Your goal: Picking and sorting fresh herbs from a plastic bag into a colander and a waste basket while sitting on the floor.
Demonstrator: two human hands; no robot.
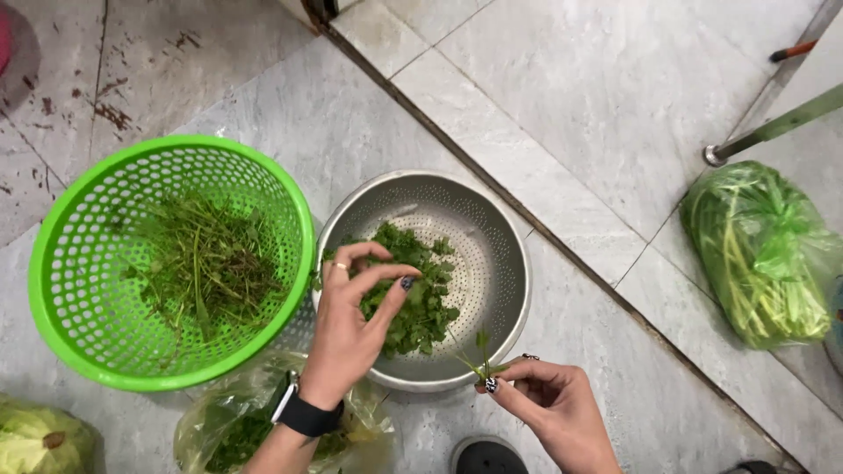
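- Pale marble-look tile floor [562, 96], a dark seam running diagonally across it, stained patch at top left.
- Your left hand [351, 329] hangs over the metal colander [492, 254], fingers curled together at the tips just above the leafy herb pile [413, 294]; grip looks pinched shut, but whether it holds any leaves is hard to tell from this angle.
- A black smartwatch [303, 411] sits on that wrist, a ring on one finger.
- Your right hand [549, 399] is at the colander's near rim, grip closed on a thin herb sprig [479, 355], stem pinched between thumb and fingers, leaves pointing up toward the pile.
- The colander rests on the floor, plucked green leaves heaped in its left half, right half bare perforated metal.
- Green plastic basket [53, 281] touches the colander on the left, holding a loose tangle of stems [206, 263].
- Clear plastic bag of greens [224, 430] lies under your left forearm, just beside both bowls.
- Another bagged bunch of long green stalks [760, 250] sits well apart at the right.
- Metal leg [764, 132] stands on the floor near that bag.
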